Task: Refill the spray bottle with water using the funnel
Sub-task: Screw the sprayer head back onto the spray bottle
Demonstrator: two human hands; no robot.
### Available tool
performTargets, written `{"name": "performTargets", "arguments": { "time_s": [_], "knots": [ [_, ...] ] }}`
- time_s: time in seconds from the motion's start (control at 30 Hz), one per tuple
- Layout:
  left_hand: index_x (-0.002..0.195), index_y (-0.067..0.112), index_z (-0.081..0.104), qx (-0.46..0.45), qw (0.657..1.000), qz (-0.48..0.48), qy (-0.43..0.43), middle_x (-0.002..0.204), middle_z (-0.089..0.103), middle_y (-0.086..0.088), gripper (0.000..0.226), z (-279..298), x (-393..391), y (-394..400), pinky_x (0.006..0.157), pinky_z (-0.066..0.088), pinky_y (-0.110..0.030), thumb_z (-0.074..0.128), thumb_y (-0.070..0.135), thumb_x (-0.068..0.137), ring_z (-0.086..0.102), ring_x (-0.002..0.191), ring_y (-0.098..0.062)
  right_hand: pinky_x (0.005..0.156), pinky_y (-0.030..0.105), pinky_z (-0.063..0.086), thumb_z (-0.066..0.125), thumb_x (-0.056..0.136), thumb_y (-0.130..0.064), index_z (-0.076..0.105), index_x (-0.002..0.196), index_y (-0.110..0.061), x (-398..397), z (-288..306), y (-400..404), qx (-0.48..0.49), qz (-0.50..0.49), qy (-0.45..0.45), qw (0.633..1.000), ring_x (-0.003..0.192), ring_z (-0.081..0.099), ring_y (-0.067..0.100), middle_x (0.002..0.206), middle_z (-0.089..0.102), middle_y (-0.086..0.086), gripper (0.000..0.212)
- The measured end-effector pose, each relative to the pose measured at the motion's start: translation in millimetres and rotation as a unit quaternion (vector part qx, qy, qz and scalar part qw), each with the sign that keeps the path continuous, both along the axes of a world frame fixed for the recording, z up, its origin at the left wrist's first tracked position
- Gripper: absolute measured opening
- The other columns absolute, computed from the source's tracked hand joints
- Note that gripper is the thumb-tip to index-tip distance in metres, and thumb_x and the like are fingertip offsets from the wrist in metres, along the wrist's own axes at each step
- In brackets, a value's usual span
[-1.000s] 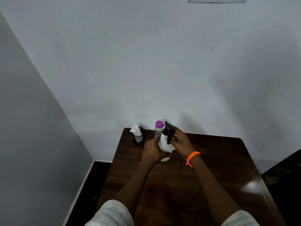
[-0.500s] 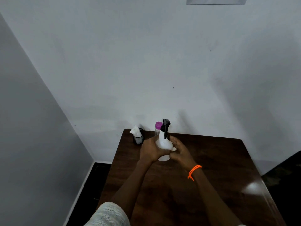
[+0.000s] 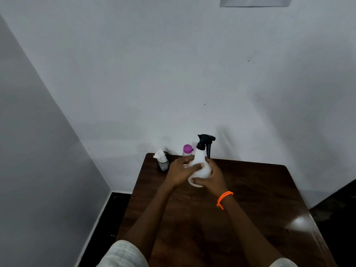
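A white spray bottle (image 3: pixel 200 160) with a black trigger head (image 3: pixel 205 142) stands upright near the far edge of the dark wooden table (image 3: pixel 250 199). My left hand (image 3: pixel 181 171) wraps the bottle's left side. My right hand (image 3: pixel 213 178), with an orange band at the wrist, cups its lower right side and base. Just behind the bottle stands a clear water bottle with a purple cap (image 3: pixel 187 149), partly hidden by my left hand. No funnel is in view.
A black mesh cup (image 3: pixel 163 164) holding white tissue stands at the table's far left corner. White walls close in behind and to the left. Dark floor shows on both sides of the table.
My right hand has come down from the black trigger head to the bottle's lower body. The bottle now stands upright with its trigger pointing right; my left hand stays on it.
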State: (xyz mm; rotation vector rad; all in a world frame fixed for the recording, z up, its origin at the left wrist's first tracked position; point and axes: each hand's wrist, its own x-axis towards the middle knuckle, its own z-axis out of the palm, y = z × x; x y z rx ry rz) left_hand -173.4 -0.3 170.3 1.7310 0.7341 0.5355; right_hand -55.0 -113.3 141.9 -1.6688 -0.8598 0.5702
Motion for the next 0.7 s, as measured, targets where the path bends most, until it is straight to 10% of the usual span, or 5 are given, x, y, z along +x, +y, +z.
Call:
{"name": "performTargets", "arguments": {
  "time_s": [0.2,0.7],
  "knots": [
    [0.133,0.015,0.065,-0.234,0.961,-0.068,-0.133,0.134,0.067,-0.010,0.040,40,3,20,0.108,0.046,-0.042,0.050,0.038,0.104,0.061,0.127,-0.029,0.082,0.040,0.061,0.091,0.052,-0.013,0.059,0.129,-0.030,11,21,-2,-0.021,0.087,0.024,0.996,0.105,0.067,0.019,0.115,0.068,-0.001,0.085],
    [0.105,0.005,0.076,-0.267,0.934,0.031,-0.235,0.092,0.070,-0.013,0.027,43,22,2,0.079,0.055,-0.038,0.082,0.015,0.081,0.064,0.085,-0.026,0.080,0.036,0.061,0.087,0.052,-0.008,0.064,0.120,-0.032,-1,28,-6,-0.012,0.094,0.058,0.994,0.101,0.068,0.016,0.112,0.071,-0.002,0.077]
  ]
}}
